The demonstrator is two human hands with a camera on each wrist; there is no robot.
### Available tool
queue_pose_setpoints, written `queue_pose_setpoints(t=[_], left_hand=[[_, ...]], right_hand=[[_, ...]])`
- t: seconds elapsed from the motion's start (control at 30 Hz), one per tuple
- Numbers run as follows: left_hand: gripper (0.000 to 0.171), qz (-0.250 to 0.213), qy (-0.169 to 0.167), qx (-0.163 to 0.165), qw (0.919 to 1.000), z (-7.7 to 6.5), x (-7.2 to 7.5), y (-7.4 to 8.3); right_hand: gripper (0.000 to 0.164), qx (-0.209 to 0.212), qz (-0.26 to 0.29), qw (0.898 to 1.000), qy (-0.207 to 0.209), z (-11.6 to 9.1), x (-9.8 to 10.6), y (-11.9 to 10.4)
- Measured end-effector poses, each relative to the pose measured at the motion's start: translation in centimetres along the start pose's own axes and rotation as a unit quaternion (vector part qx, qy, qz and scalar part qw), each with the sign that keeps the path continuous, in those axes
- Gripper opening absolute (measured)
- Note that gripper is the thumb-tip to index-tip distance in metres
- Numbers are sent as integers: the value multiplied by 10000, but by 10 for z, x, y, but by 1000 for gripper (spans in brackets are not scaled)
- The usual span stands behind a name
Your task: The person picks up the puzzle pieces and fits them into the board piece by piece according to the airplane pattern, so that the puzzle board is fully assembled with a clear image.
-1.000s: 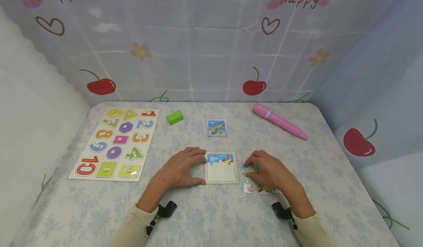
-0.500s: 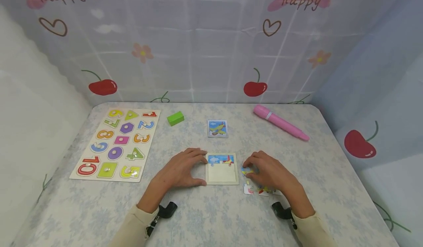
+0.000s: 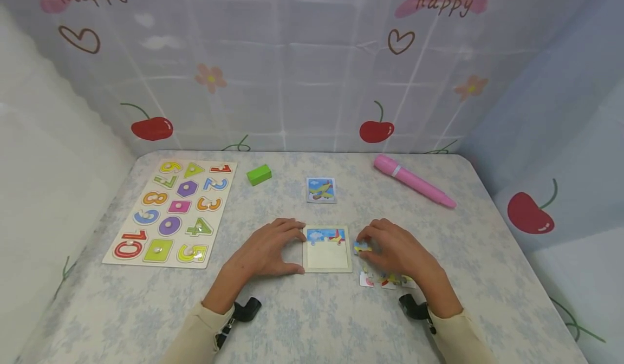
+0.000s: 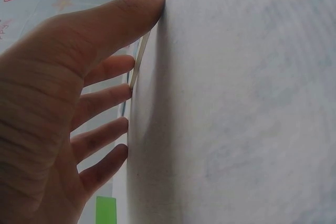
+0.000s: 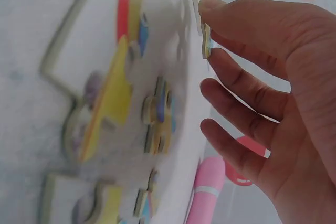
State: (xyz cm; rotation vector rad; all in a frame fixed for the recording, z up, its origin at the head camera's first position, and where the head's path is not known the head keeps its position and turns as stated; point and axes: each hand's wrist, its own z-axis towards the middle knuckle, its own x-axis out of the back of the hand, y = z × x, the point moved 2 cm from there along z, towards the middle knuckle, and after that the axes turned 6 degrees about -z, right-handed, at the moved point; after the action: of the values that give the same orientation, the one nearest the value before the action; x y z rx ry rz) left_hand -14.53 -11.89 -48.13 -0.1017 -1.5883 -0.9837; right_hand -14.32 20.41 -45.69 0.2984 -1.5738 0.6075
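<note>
In the head view my left hand (image 3: 270, 249) rests along the left side of a small square puzzle board (image 3: 327, 270), its thumb and fingertips at the edge. The left wrist view shows this thumb (image 4: 118, 22) at the board's edge, the other fingers spread and slightly bent. The board's top row holds sky-blue pieces with a red plane tail; bare wood shows below. Just right of the board, my right hand (image 3: 397, 249) pinches a blue-and-yellow puzzle piece (image 3: 362, 246) between thumb and index finger. The right wrist view shows this piece edge-on (image 5: 205, 43).
Several loose puzzle pieces (image 3: 366, 279) lie below my right hand. Behind the board are a picture card with a yellow plane (image 3: 320, 189), a green block (image 3: 259, 175) and a pink marker-shaped stick (image 3: 414, 181). A number-and-shape board (image 3: 166, 257) lies at the left.
My right hand has shifted slightly left with the pinched piece, closer to the board, uncovering more of the loose pieces. The left hand has stayed in place.
</note>
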Motion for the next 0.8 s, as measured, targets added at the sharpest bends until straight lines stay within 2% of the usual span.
queue_pose_setpoints(t=[0.53,0.8], left_hand=[[62,47,32,-54,10000,0,-1,-1],[63,106,78,-110,9999,0,-1,-1]], right_hand=[[29,384,-14,9992,94,26,8,-30],[30,444,-7,9990,-2,39,9,-41]])
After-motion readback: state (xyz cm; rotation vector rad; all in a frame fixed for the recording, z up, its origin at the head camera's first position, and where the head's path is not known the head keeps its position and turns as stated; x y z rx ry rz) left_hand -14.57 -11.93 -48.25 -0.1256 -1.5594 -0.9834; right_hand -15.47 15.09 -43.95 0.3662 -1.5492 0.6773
